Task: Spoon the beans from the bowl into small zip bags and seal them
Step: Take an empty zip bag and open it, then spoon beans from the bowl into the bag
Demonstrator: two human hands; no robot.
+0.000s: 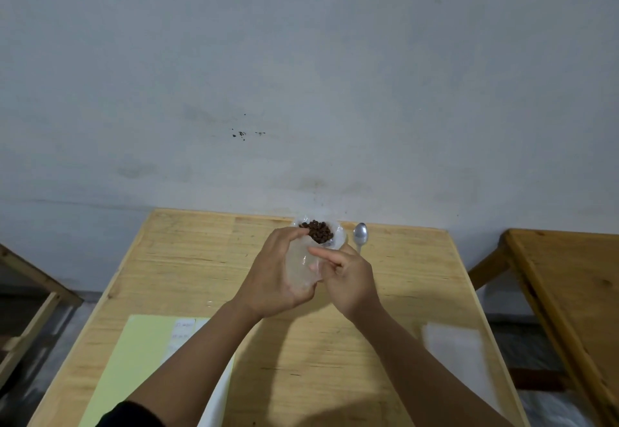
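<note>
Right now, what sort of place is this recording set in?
Probably a plain workroom or classroom: bare wooden table, a similar wooden table beside it, and a stained grey wall behind.

No legible text

A white slip (pixel 183 336) on the pale green sheet (pixel 134 359), near the table's (pixel 402 292) front left corner, carries faint handwritten marks too small and blurred to read.

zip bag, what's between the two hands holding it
In the head view, only the clear zip bag lies between the left hand and the right hand; both grip it. The spoon lies outside, right of the right hand.
</note>
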